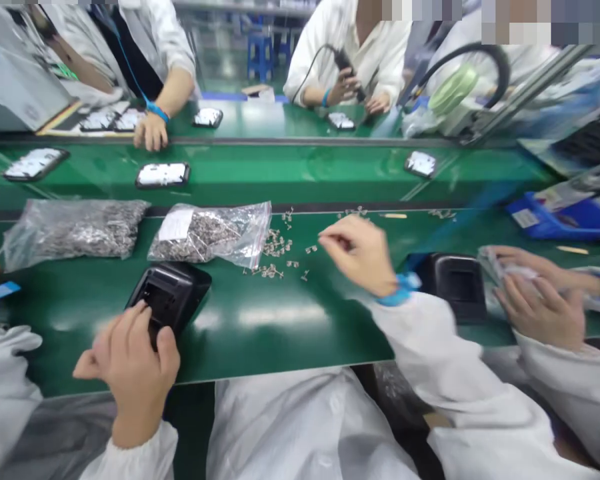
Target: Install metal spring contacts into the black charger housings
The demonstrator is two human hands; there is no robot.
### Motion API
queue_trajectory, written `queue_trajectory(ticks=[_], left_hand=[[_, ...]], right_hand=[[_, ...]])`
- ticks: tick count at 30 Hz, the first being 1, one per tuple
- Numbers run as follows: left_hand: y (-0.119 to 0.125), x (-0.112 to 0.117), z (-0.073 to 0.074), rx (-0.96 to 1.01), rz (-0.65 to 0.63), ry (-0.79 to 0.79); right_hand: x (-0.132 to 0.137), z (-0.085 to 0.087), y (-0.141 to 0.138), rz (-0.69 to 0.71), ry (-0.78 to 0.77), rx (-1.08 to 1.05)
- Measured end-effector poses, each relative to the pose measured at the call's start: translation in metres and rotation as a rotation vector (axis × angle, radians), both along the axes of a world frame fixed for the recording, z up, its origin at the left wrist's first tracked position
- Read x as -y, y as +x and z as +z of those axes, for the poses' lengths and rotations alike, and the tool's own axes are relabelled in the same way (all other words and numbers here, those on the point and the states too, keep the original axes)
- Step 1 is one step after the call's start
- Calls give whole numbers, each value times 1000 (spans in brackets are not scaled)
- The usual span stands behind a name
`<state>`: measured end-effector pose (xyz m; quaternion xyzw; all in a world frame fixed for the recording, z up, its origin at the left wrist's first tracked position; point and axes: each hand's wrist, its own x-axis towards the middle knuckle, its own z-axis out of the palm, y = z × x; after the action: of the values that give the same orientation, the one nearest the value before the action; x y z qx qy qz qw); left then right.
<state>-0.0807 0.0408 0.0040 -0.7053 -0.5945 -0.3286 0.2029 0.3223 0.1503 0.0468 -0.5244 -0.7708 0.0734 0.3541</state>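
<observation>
My left hand (130, 353) lies over the near end of a black plastic housing (193, 283), fingertips at its recess and thumb along its lower edge. It grips the housing against the green bench; the near part is hidden under the palm. My right hand (363, 253) is raised just right of a scatter of small metal pieces (277, 245), its thumb and index finger pinched together. Whatever sits between those fingertips is too small to make out. The pieces lie loose by the mouth of a clear zip bag (210, 233) full of similar parts.
Another filled plastic bag (83, 230) lies at left. To the right stand a second black housing (453, 283), a co-worker's hands (543, 293) and a blue tray (555, 220). Beyond a raised edge, black-and-white units (163, 175) sit on a green strip; people work across it.
</observation>
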Motion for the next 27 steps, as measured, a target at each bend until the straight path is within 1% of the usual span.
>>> queue_trajectory(ticks=[1, 3, 5, 6, 9, 11, 14, 16, 18, 20, 21, 22, 23, 24, 26, 27], left_hand=[[11, -2, -1, -12, -29, 115], [40, -5, -1, 14, -171, 226], [75, -5, 0, 17, -303, 173], [92, -5, 1, 25, -369, 150], [132, -7, 5, 86, -543, 59], [147, -9, 5, 113, -615, -12], [159, -14, 1, 81, -697, -118], [163, -16, -4, 45, -742, -140], [166, -16, -9, 15, -775, -128], [169, -16, -12, 1, -800, -112], [170, -16, -12, 3, -812, -107], [172, -15, -12, 11, -821, -106], [175, -15, -12, 24, -829, -109], [177, -14, -11, 39, -839, -113], [184, -12, -8, 53, -861, -120], [188, -11, -7, 50, -872, -123]], right_hand=[[-11, -6, -12, -21, -48, 70], [-25, -20, -30, -125, -204, 260], [-28, -33, -41, -228, -336, 401], [-28, -38, -43, -253, -360, 427], [-29, -47, -42, -233, -361, 412], [-29, -47, -35, -188, -356, 377], [-19, -41, -11, -127, -354, 312], [0, -32, 15, -161, -333, 244], [30, -23, 47, -298, -217, 136], [65, -14, 81, -507, -22, 58], [82, -12, 97, -619, 66, 58], [97, -11, 112, -715, 115, 78], [108, -13, 124, -789, 131, 101], [117, -15, 133, -837, 115, 122], [124, -23, 140, -871, 42, 157], [124, -27, 137, -862, 4, 174]])
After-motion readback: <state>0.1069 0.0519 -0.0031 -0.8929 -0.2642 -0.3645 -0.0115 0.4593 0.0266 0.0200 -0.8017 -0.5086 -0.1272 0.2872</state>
